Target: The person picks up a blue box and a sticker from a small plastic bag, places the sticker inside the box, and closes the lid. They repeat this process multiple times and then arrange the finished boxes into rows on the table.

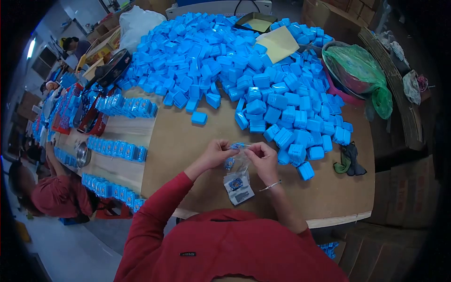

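My left hand (218,153) and my right hand (264,160) meet over the near part of the brown board, fingers pinched. Between their fingertips runs the top of a small clear plastic bag (243,162), with a thin strip of blue and white (238,145) at its edge; I cannot tell what that strip is. Below hangs or lies a printed packet (239,188), grey-white with a dark picture, overlapping the bag in this view. A lone blue plastic box (199,118) sits beyond my left hand. A bracelet (270,186) circles my right wrist.
A large heap of blue plastic boxes (277,101) covers the far side, with yellow paper (278,44) on top. Blue boxes stand in rows (117,149) at left, near a metal bowl (83,154) and a seated person (61,195). Right: green plastic bag (359,68), dark cloth (352,160).
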A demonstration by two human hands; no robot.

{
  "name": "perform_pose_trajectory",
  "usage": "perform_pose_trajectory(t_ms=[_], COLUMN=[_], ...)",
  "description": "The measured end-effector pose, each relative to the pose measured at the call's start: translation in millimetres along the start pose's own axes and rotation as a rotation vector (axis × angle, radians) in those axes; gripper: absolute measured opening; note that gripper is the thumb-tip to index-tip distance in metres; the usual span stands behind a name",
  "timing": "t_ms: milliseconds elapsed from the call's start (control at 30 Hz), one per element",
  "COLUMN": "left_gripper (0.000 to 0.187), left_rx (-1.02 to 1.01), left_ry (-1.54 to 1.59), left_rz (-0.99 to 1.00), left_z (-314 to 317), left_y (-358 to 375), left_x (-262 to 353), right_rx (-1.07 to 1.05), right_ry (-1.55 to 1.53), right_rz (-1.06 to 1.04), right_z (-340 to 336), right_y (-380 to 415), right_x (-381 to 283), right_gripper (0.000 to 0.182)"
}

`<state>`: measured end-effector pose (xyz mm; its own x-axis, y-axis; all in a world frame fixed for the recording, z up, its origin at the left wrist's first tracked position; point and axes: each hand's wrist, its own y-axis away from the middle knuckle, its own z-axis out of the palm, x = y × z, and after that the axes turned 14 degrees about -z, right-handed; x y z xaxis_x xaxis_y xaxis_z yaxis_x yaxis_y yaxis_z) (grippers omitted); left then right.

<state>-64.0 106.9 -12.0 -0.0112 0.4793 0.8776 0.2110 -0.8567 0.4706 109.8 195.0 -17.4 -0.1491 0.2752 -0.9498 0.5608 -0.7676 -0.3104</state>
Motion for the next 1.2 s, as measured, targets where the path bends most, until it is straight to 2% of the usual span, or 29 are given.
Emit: perform_pose_trajectory(t_ms=[67,133,167,233,300,400,500,700,800,833,900,933,1000,1033,1067,1167,1200], left_gripper=[0.018,0.026,0.029,0.027,0.036,0.041,0.046,0.053,0.059,0.065,0.071,0.067,0.060,0.057,0.054,0.051,0.050], left_rx=[-0.241,-0.129,0.082,0.443,0.655,0.943,1.026,0.903,0.851,0.759,0.747,0.696,0.463,0.346,0.299,0.185,0.238], left_ry=[0.100,0.062,-0.035,-0.241,-0.186,-0.384,-0.360,-0.372,-0.275,-0.182,-0.171,-0.102,0.111,0.218,0.270,0.416,0.410], left_rz=[-0.011,0.112,0.192,0.217,0.373,0.291,-0.026,0.241,0.269,0.205,0.238,0.229,0.233,0.232,0.234,0.236,0.273], left_z=[-4,-23,-34,-65,-93,-107,-94,-110,-124,-127,-127,-121,-107,-98,-89,-67,-60], left_y=[5,-31,-54,-107,-168,-222,-225,-225,-225,-213,-184,-159,-111,-90,-71,-26,-17], left_x=[37,37,43,59,66,91,124,104,88,89,89,90,87,84,80,73,70], right_rx=[-0.040,-0.010,0.012,0.054,0.045,-0.002,-0.048,-0.138,-0.087,-0.060,0.012,0.042,0.101,0.127,0.154,0.115,0.102], right_ry=[-0.103,-0.196,-0.196,-0.225,-0.280,-0.373,-0.409,-0.353,-0.374,-0.351,-0.302,-0.282,-0.266,-0.255,-0.241,-0.162,-0.138], right_rz=[0.044,0.105,0.104,0.100,0.130,0.152,0.226,0.215,0.203,0.183,0.156,0.083,0.023,-0.071,-0.167,-0.241,-0.270], right_z=[-5,-10,-11,-13,-12,-10,-6,1,7,7,7,5,4,6,8,13,15], right_y=[-3,-6,-6,-5,-5,-5,-6,-17,-26,-30,-39,-45,-55,-61,-67,-77,-77], right_x=[0,-8,-8,1,1,5,5,12,9,7,-4,-6,-15,-15,-13,-10,-12], right_gripper=[0.009,0.008,0.008,0.007,0.007,0.008,0.011,0.010,0.008,0.008,0.009,0.010,0.012,0.012,0.013,0.013,0.013])
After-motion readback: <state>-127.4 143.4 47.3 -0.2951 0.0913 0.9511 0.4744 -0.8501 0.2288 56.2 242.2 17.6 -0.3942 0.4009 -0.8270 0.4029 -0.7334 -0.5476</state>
